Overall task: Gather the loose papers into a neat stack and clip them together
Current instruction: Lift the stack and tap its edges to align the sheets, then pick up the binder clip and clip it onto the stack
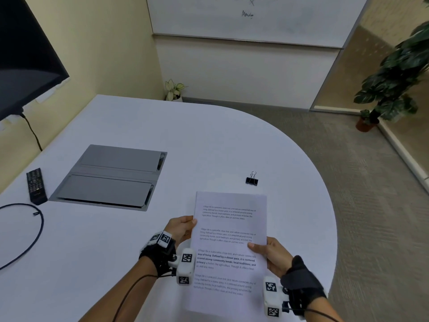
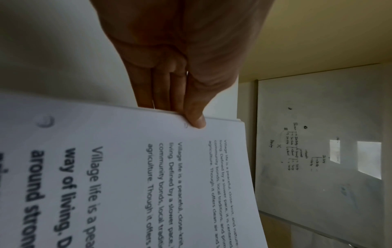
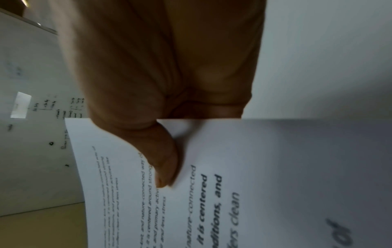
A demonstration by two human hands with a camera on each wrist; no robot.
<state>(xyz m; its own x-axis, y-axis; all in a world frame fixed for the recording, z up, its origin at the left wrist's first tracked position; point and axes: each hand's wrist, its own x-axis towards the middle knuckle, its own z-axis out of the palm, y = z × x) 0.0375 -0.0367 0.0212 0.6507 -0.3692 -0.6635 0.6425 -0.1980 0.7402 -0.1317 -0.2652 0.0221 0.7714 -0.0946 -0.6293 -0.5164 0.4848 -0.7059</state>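
A stack of printed white papers [image 1: 228, 247] is held up over the near part of the white table [image 1: 162, 140], its edges lined up. My left hand [image 1: 183, 227] pinches the stack's left edge, thumb on the top sheet [image 2: 195, 120], fingers behind. My right hand [image 1: 271, 254] grips the right edge, its thumb [image 3: 163, 167] pressed on the printed page [image 3: 254, 167], the other fingers hidden under the sheets. A black binder clip [image 1: 252, 180] lies on the table just beyond the stack's far right corner, apart from both hands.
A grey flip-lid cable box [image 1: 111, 177] is set into the table at left, with a black remote [image 1: 36, 185] and a black cable [image 1: 34, 228] farther left. The table's rounded edge [image 1: 329, 205] drops to carpet on the right. A whiteboard [image 1: 250, 17] hangs ahead.
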